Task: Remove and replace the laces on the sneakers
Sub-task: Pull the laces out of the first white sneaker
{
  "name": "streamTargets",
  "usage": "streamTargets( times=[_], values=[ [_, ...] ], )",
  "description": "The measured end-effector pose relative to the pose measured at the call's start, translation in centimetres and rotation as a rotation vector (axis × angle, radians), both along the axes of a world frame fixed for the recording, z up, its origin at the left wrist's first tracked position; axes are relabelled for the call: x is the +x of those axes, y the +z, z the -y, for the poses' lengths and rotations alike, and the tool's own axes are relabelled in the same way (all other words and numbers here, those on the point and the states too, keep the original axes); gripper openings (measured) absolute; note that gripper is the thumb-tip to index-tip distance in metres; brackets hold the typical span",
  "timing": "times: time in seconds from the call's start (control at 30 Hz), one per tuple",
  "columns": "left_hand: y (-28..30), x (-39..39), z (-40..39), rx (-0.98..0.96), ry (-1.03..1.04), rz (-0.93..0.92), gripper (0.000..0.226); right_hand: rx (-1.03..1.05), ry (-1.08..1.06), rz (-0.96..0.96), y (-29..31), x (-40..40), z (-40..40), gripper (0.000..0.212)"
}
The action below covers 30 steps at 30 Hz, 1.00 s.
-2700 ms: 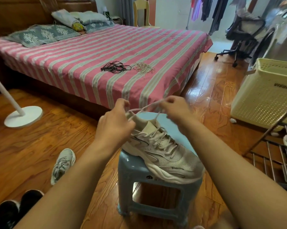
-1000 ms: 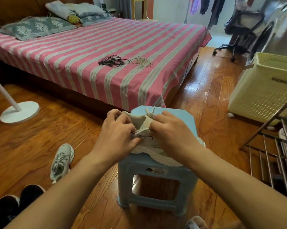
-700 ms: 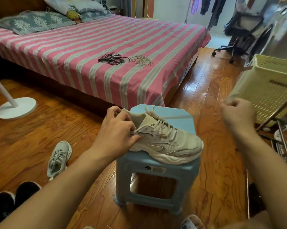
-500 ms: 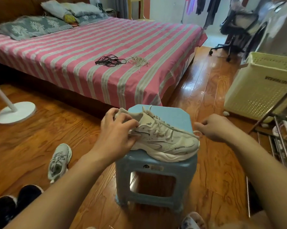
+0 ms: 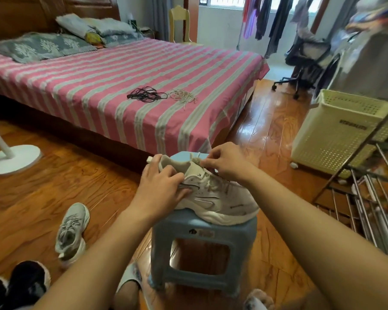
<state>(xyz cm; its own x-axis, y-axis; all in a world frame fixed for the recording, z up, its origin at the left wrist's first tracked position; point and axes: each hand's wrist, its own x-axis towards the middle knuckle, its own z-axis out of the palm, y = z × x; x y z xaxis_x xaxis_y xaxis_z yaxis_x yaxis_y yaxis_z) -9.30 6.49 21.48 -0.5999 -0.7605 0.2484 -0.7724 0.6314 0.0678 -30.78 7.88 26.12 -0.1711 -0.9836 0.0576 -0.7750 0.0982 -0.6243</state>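
Cream-white sneaker (image 5: 213, 198) lies on the blue plastic stool (image 5: 202, 240), toe toward 4 o'clock, with the left hand (image 5: 164, 189) wrapped around its heel collar to steady it and the right hand (image 5: 227, 164) pinching the lace (image 5: 207, 179) at the topmost eyelets — a tight fingertip grip, fingers curled. The step in hand looks like unthreading the old lace; next it calls for drawing the lace out eyelet by eyelet toward the toe. Replacement laces — a black bundle (image 5: 146, 96) and a beige bundle (image 5: 182, 96) — wait on the bed (image 5: 77, 90) at 12 o'clock.
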Motion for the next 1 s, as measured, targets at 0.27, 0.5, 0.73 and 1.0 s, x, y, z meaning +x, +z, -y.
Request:
streamTargets(
  times=[0.27, 0.5, 0.73, 1.0],
  values=[
    [-2.1, -1.6, 3.6, -0.135, -0.133, -0.153, 0.047, -0.057, -0.161, 0.816, -3.7, -2.2, 0.1, 0.016],
    [-2.0, -1.6, 4.8, -0.104, -0.190, -0.128, 0.038, 0.226, -0.041, 0.671, -1.9, -4.7, 1.1, 0.031],
    [-1.6, -1.7, 4.0, -0.143, -0.170, -0.105, 0.037, 0.087, -0.034, 0.441, -0.9, -4.0, 1.6, 0.017],
    [-1.7, -2.2, 3.3, -0.126, -0.097, -0.191, 0.041, -0.114, -0.428, 0.271, -0.9, -7.1, 1.4, 0.027]
  ],
)
